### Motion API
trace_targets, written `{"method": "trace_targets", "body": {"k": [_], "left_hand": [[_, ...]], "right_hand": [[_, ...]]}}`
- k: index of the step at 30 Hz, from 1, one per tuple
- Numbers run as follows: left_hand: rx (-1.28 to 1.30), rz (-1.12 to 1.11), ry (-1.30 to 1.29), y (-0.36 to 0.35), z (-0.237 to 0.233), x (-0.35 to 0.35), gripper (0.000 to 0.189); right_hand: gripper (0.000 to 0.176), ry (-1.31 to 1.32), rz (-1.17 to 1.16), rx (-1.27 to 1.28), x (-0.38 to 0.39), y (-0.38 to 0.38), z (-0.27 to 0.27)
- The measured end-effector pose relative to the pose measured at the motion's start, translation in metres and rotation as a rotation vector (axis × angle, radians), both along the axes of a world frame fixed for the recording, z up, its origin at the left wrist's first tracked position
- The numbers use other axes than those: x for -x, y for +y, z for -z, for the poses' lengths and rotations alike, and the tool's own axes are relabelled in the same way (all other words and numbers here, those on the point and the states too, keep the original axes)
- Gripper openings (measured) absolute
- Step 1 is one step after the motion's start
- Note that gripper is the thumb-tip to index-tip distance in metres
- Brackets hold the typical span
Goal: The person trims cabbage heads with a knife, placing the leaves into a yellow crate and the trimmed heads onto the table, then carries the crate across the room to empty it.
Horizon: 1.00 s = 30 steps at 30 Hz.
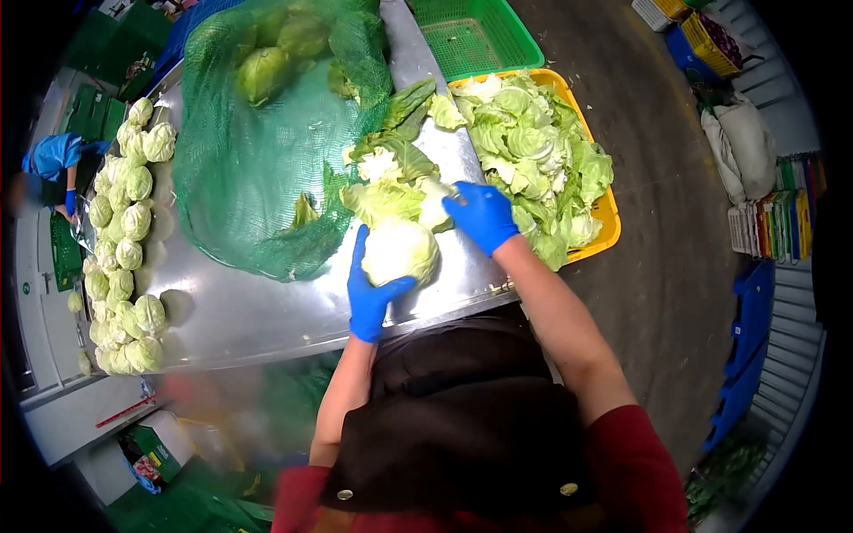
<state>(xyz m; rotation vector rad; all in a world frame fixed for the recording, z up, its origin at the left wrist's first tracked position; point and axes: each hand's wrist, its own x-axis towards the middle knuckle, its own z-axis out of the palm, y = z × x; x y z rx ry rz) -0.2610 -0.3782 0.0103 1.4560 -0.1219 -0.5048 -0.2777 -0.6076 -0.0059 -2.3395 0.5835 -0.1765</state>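
Note:
My left hand (373,289), in a blue glove, grips a pale, trimmed cabbage (402,251) from its left and near side, above the metal table. To the right of it, my right hand (484,218), also gloved in blue, has its fingers curled at a pale cabbage leaf (434,206); its fingertips are partly hidden. Loose outer leaves (391,164) lie just beyond the cabbage. A green mesh sack (293,151) spreads over the table, with several whole green cabbages (264,75) at its far end.
Trimmed cabbages (124,231) line the table's left edge (258,346). A yellow crate (609,233) full of leaves stands at the right, with a green crate (480,40) behind. Past the left edge is a co-worker in blue (53,160).

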Motion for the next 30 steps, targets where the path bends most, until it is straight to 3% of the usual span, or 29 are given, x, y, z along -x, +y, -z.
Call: {"method": "trace_targets", "body": {"k": [3,4,5,6,7,9,10,11,12,14,15,18,24,26,30], "left_hand": [[0.374,-0.013,0.152,0.033,0.008,-0.010,0.097],[0.444,-0.048,0.269,0.046,0.008,-0.010,0.094],[0.512,-0.086,0.387,0.056,0.008,-0.010,0.092],[0.675,-0.031,0.412,0.065,0.020,-0.012,0.074],[0.722,-0.054,0.465,0.065,0.023,-0.012,0.069],[0.816,-0.086,0.573,0.052,0.025,-0.014,0.060],[0.462,0.022,0.301,0.044,0.023,-0.012,0.056],[0.107,0.127,0.030,0.034,0.018,-0.008,0.051],[-0.249,0.228,-0.239,0.025,0.012,-0.005,0.047],[-0.575,0.330,-0.467,0.009,-0.002,-0.004,0.042],[-0.545,0.334,-0.422,0.003,-0.011,-0.006,0.040],[-0.414,0.258,-0.311,-0.016,-0.057,0.003,0.038],[-0.228,0.062,-0.142,-0.016,-0.044,0.007,0.033],[-0.333,0.038,-0.338,-0.018,-0.043,0.006,0.031],[-0.824,0.041,-1.152,-0.017,-0.045,-0.012,0.030]], "right_hand": [[0.038,-0.133,0.163,-0.254,0.009,-0.040,0.035],[0.042,-0.050,0.218,-0.248,0.010,-0.052,0.035],[0.055,0.094,0.190,-0.196,0.012,-0.061,0.034],[0.064,0.155,0.123,-0.111,0.010,-0.049,0.000],[0.075,0.214,0.059,-0.028,0.008,-0.030,-0.031],[0.085,-0.085,-0.079,-0.212,0.002,-0.005,-0.036],[0.079,-0.098,-0.202,-0.472,-0.003,0.006,-0.042],[0.070,-0.318,-0.325,-0.967,-0.008,0.027,-0.053],[0.067,-0.186,-0.408,-1.060,-0.007,0.037,-0.062],[0.061,0.138,-0.535,-1.163,-0.004,0.038,-0.081],[0.059,0.329,-0.577,-1.172,-0.002,0.036,-0.087],[0.055,0.148,-0.527,-1.130,0.004,0.042,-0.072],[0.043,0.114,-0.291,-1.149,0.010,0.043,-0.095],[0.041,0.125,-0.263,-1.145,0.011,0.043,-0.097],[0.037,0.029,-0.152,-0.916,0.020,0.044,-0.073]]}}
